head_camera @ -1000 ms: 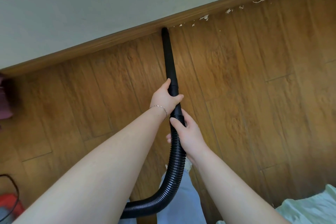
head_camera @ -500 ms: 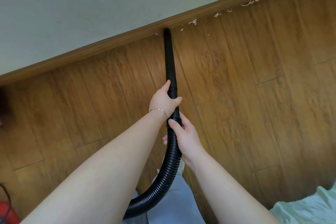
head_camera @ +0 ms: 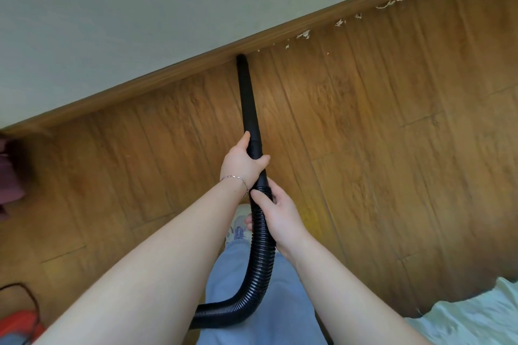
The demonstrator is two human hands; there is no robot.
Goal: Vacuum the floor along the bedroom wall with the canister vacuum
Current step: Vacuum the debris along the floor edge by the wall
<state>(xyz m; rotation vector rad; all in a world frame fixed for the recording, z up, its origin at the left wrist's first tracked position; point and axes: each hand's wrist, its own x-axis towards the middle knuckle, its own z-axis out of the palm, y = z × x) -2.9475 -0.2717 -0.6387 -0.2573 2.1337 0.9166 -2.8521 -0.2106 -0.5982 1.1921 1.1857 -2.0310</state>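
A black crevice nozzle point(head_camera: 248, 98) points away from me, and its tip touches the wooden skirting board point(head_camera: 173, 75) where floor meets wall. My left hand point(head_camera: 242, 161) grips the nozzle's rear end. Just behind it, my right hand point(head_camera: 276, 216) grips the ribbed black hose point(head_camera: 259, 266), which curves down and left out of sight under my left arm. White scraps of debris point(head_camera: 304, 35) lie along the skirting to the right of the tip. A red part at the bottom left point(head_camera: 16, 322) may be the canister; most of it is cut off.
Wood-plank floor point(head_camera: 378, 134) fills the view below a pale wall point(head_camera: 140, 8). Pale green bedding point(head_camera: 476, 314) reaches in at the bottom right. A dark reddish object point(head_camera: 8, 176) sits at the left edge. A black cable point(head_camera: 30, 297) loops near the red part. My leg and shoe are under the hose.
The nozzle tip has slid left along the skirting, away from the white scraps, leaving the floor just right of it cleaner. Both hands keep their grip.
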